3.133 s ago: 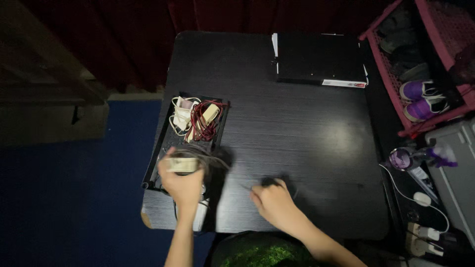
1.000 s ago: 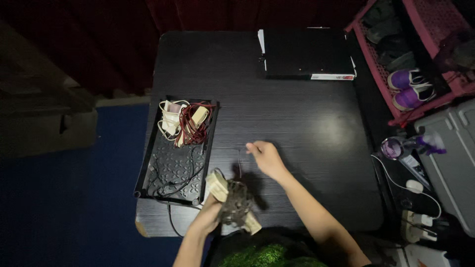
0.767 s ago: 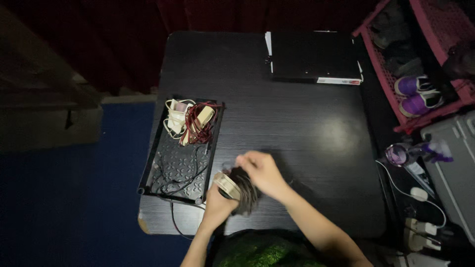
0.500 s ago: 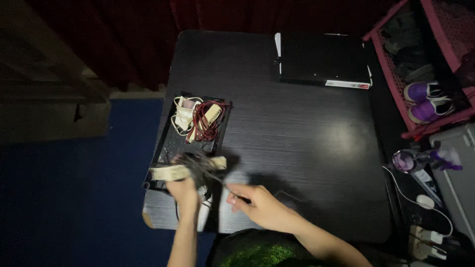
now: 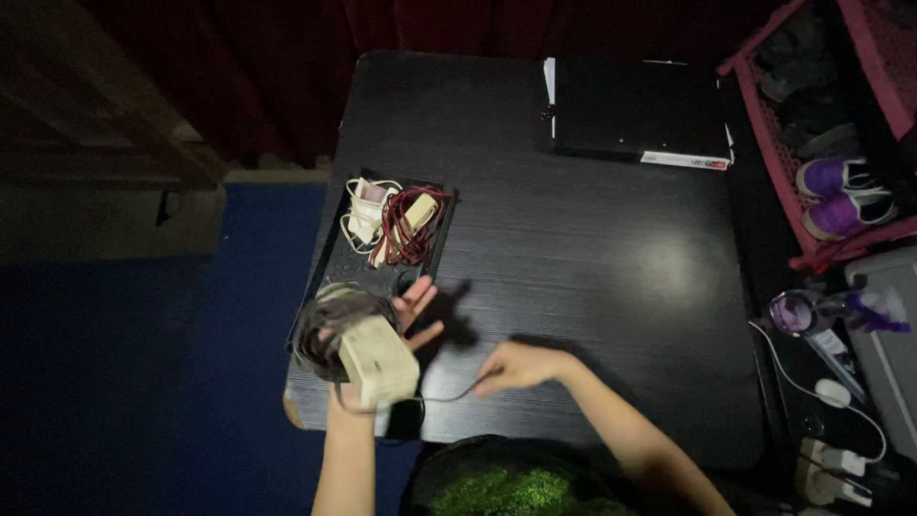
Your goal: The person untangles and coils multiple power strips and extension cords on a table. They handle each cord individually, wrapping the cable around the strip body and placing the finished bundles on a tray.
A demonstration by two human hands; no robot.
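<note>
Since half a second ago my left hand (image 5: 382,334) has turned the beige card (image 5: 379,363) flat-side up, the coil of dark cable (image 5: 330,320) now behind it. That hand grips the card by its lower end, fingers spread open past the top, over the near end of the black tray (image 5: 330,263). My right hand (image 5: 516,366) is lower on the bench (image 5: 592,258), pinching the cable's loose end. Red (image 5: 411,229) and white (image 5: 363,212) cable bundles lie at the tray's far end
</note>
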